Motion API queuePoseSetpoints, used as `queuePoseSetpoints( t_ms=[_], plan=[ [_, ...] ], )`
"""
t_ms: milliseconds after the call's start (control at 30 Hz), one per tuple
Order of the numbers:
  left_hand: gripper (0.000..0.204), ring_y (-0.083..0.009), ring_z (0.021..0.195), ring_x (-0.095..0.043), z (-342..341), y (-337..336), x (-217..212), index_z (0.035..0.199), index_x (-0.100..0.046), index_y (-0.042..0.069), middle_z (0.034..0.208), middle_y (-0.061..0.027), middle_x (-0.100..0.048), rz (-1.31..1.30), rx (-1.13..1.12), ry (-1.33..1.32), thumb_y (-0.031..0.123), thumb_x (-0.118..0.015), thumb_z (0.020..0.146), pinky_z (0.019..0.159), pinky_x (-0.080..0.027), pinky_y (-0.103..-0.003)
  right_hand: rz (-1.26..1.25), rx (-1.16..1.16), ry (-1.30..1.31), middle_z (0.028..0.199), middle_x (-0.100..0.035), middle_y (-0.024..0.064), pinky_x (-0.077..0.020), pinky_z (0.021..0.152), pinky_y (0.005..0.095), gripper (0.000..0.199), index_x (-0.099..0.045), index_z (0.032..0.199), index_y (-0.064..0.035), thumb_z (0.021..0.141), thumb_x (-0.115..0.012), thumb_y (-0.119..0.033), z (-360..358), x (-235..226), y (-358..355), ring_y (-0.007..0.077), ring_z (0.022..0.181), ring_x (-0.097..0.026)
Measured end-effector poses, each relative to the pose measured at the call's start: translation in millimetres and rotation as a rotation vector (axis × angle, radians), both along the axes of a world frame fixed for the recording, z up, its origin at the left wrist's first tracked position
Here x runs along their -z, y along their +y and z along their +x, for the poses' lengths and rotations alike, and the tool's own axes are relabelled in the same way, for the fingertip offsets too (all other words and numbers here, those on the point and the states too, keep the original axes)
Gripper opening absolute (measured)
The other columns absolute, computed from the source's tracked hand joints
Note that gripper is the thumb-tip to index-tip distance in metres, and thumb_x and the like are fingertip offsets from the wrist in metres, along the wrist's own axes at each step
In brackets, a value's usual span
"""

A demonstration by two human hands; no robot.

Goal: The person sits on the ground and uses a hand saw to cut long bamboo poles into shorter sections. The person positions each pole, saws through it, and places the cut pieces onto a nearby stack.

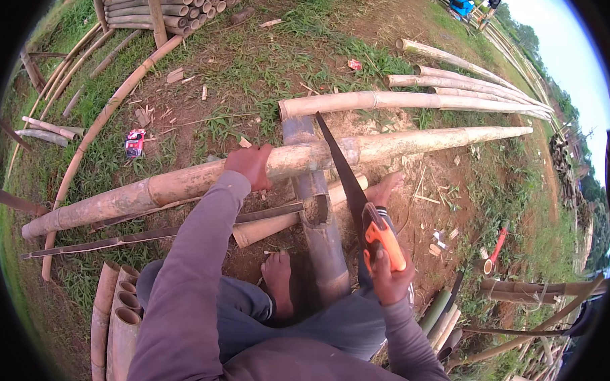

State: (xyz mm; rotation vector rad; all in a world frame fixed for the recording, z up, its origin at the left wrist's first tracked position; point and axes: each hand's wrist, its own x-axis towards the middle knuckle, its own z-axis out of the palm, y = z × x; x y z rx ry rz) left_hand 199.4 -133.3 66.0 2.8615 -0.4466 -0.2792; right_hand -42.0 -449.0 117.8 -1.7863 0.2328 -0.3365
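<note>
A long pale bamboo pole (397,145) lies across a thick grey bamboo support (322,247) in front of me. My left hand (250,167) grips this pole just left of the support, its fingers wrapped over the top. In my right hand (391,276) is the orange handle of a handsaw (345,175). The dark blade slants up and away to the left. It crosses the pole right of the support, its tip near a second bamboo pole (362,100) beyond. Whether the teeth are cutting into the pole I cannot tell.
Several more bamboo poles (472,82) lie at the far right. A stack of cut bamboo (178,8) stands at the back left. Upright bamboo pieces (126,316) are beside my left arm. My bare foot (277,279) rests left of the support. A red-handled tool (498,245) lies at right.
</note>
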Motion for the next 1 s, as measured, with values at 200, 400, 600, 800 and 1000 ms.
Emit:
queuePoseSetpoints(
  t_ms=[200,400,600,800,1000],
  plan=[
    [0.081,-0.0415,0.111,-0.073,10.8,-15.3,-1.2,0.134,-0.058,0.011,0.121,-0.0193,-0.072,0.038,0.012,0.039,0.039,-0.095,0.068,0.095,-0.060,-0.053,-0.066,0.032,0.043,0.089,-0.071,0.0074,-0.0538,0.059,0.0247,0.017,-0.064,0.111,0.0045,0.105,-0.069,-0.010,-33.6,2.8,-20.6,0.0067,0.070,-0.064],
    [0.086,-0.0408,0.113,-0.073,12.9,-19.3,-10.9,0.139,-0.057,0.011,0.124,-0.0198,-0.072,0.059,0.026,0.018,0.041,-0.096,0.068,0.096,-0.059,-0.052,-0.203,-0.033,-0.157,0.085,-0.069,0.0039,-0.0512,0.061,0.0261,0.017,-0.067,0.110,0.0025,0.106,-0.071,-0.013,129.4,17.4,7.9,0.0078,0.071,-0.061],
    [0.078,-0.0420,0.108,-0.074,16.4,-3.6,-2.1,0.129,-0.059,0.008,0.117,-0.0192,-0.074,0.024,0.048,-0.013,0.039,-0.096,0.068,0.092,-0.061,-0.053,-0.077,0.048,-0.039,0.100,-0.075,0.0126,-0.0601,0.074,0.0290,0.016,-0.065,0.111,0.0061,0.104,-0.071,-0.008,-63.5,-4.3,-12.1,0.0140,0.086,-0.072],
    [0.078,-0.0416,0.108,-0.074,7.4,-30.8,4.5,0.130,-0.059,0.009,0.119,-0.0191,-0.074,0.006,0.023,-0.043,0.039,-0.097,0.068,0.093,-0.060,-0.052,-0.034,0.006,-0.058,0.088,-0.070,0.0048,-0.0513,0.065,0.0287,0.019,-0.067,0.108,0.0046,0.104,-0.075,-0.012,107.2,34.8,-1.9,0.0083,0.077,-0.063],
    [0.079,-0.0418,0.109,-0.074,21.6,-7.3,-17.9,0.131,-0.057,0.010,0.121,-0.0187,-0.073,0.032,0.034,-0.003,0.041,-0.096,0.069,0.095,-0.060,-0.051,-0.042,0.059,-0.084,0.083,-0.071,0.0040,-0.0526,0.062,0.0280,0.016,-0.068,0.105,0.0037,0.103,-0.074,-0.011,42.8,31.4,4.6,0.0081,0.073,-0.065]
  ],
)
